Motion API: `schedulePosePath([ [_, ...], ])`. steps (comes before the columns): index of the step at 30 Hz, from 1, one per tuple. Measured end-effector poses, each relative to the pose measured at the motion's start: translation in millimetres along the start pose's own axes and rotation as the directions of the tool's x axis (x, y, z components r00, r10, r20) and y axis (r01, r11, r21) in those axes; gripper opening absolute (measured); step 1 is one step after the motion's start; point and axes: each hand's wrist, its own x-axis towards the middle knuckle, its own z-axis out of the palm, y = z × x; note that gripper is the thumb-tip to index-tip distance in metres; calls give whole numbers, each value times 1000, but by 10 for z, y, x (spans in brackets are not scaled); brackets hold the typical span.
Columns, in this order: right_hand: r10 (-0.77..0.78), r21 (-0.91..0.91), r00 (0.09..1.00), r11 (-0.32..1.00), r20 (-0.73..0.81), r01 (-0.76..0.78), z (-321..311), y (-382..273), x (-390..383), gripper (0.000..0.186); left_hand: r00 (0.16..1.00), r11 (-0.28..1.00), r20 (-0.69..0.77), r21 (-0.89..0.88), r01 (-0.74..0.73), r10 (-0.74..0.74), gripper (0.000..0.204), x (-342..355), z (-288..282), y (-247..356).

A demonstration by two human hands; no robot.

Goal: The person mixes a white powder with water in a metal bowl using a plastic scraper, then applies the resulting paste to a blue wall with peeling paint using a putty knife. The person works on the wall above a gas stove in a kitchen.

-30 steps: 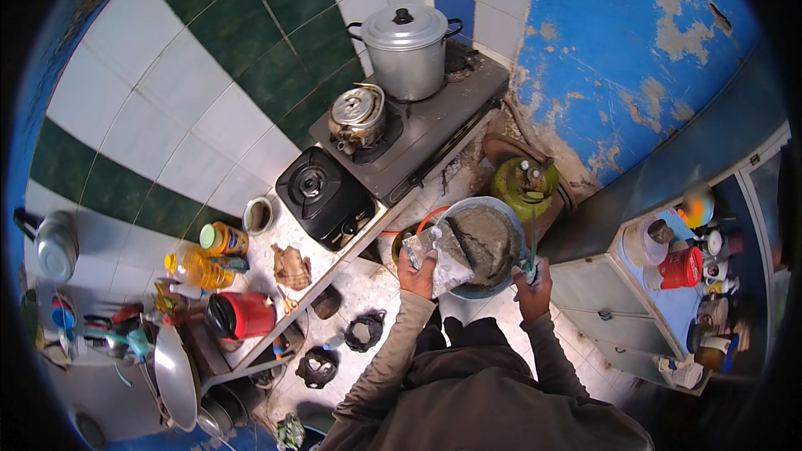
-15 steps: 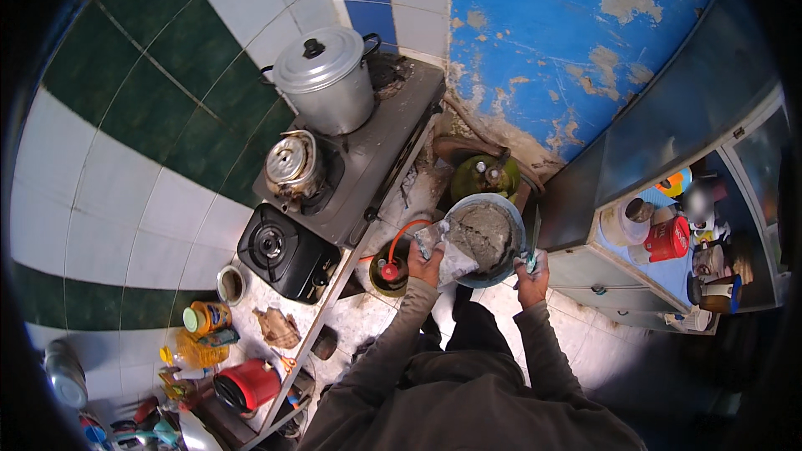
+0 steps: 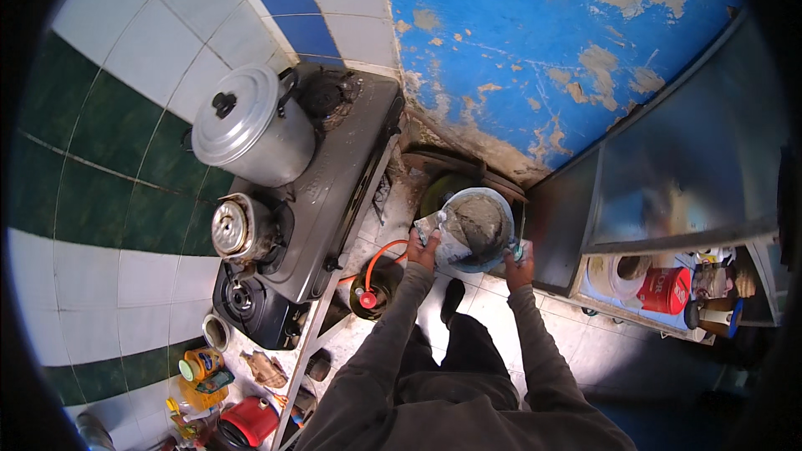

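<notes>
A light blue basin (image 3: 473, 268) of wet grey cement-like mix (image 3: 476, 224) is held in front of me at about waist height. My left hand (image 3: 423, 250) is closed at its left rim, with a pale, smeared flat piece (image 3: 429, 224) sticking up by the fingers; I cannot make out its kind. At the right rim my right hand (image 3: 520, 267) is closed on the basin and on a thin-bladed putty knife (image 3: 520, 248) with a teal handle, its blade pointing away from me. Pale residue coats the fingers. The basin's underside is hidden.
To the left, a stove (image 3: 334, 188) carries a large lidded pot (image 3: 263, 138) and a kettle (image 3: 242, 230). Below the basin stand a gas cylinder (image 3: 439, 192) and a red regulator (image 3: 368, 300) with an orange hose. A cabinet (image 3: 643, 192) flanks the right; peeling blue wall (image 3: 518, 50) rises ahead.
My view has turned and shifted toward the blue wall, so the stove sits lower and farther left. Both hands still hold the basin, now closer to the wall corner; one foot shows farther forward.
</notes>
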Motion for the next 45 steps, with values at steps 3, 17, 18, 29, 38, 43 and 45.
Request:
schedulePosePath([
  [3, 244, 43, 969, 968, 41, -246, 51, -159, 212, 27, 999, 1000, -33, -16, 8, -9, 27, 236, 35, -122],
  [17, 122, -73, 989, 989, -82, -128, 148, 862, 668, 31, 995, 997, -67, -4, 74, -74, 37, 625, 39, -419],
  [18, 183, -78, 982, 979, -44, -186, 126, 885, 667, 36, 995, 997, -68, 10, 77, -76, 38, 632, 16, -438],
  [29, 215, 17, 973, 977, -78, -214, 153, 561, 657, 31, 953, 950, -142, -205, 237, -269, 37, 597, 66, -380],
  [38, 204, -5, 976, 979, -72, -205, 137, 454, 710, 35, 951, 949, -191, -246, 195, -245, 34, 477, 211, -23],
  [43, 75, -552, 992, 825, -100, -118, -32, 130, 737, 45, 979, 923, -167, -382, 48, -120, 28, 530, 231, 115],
  [45, -78, -596, 995, 802, -62, 26, -140, 82, 707, 48, 986, 924, -155, -383, 2, -66, 27, 528, 412, 295],
])
